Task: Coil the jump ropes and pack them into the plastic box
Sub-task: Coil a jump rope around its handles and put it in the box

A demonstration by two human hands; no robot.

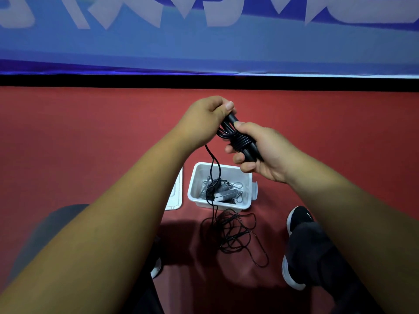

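My right hand point(260, 152) grips the two black handles of a black jump rope point(240, 141), with cord wound round them in several turns. My left hand point(208, 116) pinches the cord at the upper end of the handles. From there the loose cord hangs down past the clear plastic box point(248, 177) and ends in a tangled pile point(235, 234) on the red floor in front of it. Inside the box lies a coiled jump rope with grey handles point(224, 193).
The box's white lid point(175, 196) lies flat on the floor just left of the box, partly behind my left forearm. My black shoes point(297, 245) stand on either side of the cord pile. A blue banner wall runs across the back.
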